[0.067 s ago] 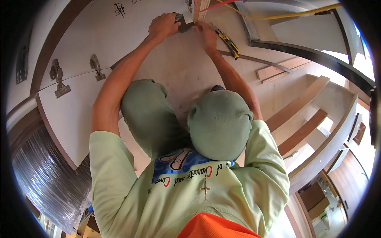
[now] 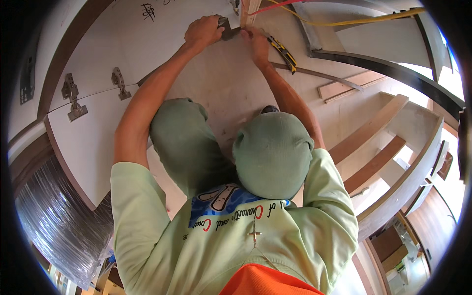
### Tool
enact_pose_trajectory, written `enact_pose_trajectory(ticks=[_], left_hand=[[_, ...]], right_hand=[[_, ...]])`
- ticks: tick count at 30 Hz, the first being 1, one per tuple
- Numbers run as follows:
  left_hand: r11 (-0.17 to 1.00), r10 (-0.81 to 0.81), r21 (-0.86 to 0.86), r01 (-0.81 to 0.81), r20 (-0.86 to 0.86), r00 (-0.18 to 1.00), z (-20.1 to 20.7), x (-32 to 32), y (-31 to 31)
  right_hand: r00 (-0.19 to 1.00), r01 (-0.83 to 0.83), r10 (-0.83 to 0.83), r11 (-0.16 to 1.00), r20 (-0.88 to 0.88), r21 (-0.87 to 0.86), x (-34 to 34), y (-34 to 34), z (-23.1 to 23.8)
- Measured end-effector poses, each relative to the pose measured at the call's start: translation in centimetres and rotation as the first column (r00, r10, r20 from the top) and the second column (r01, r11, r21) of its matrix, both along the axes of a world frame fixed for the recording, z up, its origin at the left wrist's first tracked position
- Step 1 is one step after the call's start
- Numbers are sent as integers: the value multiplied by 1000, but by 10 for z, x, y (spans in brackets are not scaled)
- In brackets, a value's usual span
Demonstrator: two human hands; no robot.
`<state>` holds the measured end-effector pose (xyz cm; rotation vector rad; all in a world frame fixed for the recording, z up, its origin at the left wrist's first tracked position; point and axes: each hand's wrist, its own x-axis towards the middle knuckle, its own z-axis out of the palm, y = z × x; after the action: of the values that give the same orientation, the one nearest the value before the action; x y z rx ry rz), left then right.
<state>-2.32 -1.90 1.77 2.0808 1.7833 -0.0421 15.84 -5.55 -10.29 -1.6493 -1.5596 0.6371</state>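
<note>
My left hand point(image 2: 200, 34) is closed around a dark grey, block-like piece point(image 2: 225, 28), whose full shape is hidden by the fingers. A narrow dark part of it reaches right, toward the fingertips of my right hand point(image 2: 256, 45). Those fingers are bent and pinched together beside the foot of a pale wooden strip point(image 2: 250, 14); what they hold is too small to make out. Just right of that hand lies a yellow and black utility knife point(image 2: 283, 53), on the light-coloured board point(image 2: 209, 81) in front of my knees.
Metal hinges point(image 2: 73, 98) are fixed to a white panel point(image 2: 83, 137) on the left. A dark thin strip point(image 2: 319, 74) and wooden pieces point(image 2: 351, 83) lie to the right, near a slatted wooden frame point(image 2: 371, 125). Red and yellow cords point(image 2: 344, 21) cross the top.
My right hand's fingers, blurred a moment ago, are now sharper and slightly shifted at the foot of the wooden strip. The left hand has barely moved.
</note>
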Motion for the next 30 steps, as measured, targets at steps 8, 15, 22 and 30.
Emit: enact_pose_trajectory(ticks=[8, 15, 22, 30], left_hand=[[999, -28, 32, 27, 17, 999, -3, -2, 8], [998, -13, 64, 15, -25, 1000, -8, 2, 9], [997, -47, 65, 47, -5, 999, -10, -3, 10], [1000, -15, 13, 15, 11, 1000, -6, -3, 10]], right_hand=[[996, 71, -67, 996, -64, 59, -4, 27, -17], [998, 53, -51, 997, -33, 59, -14, 3, -10], [997, 29, -33, 998, -69, -64, 4, 23, -8], [883, -88, 5, 984, 469, 155, 57, 9, -2]])
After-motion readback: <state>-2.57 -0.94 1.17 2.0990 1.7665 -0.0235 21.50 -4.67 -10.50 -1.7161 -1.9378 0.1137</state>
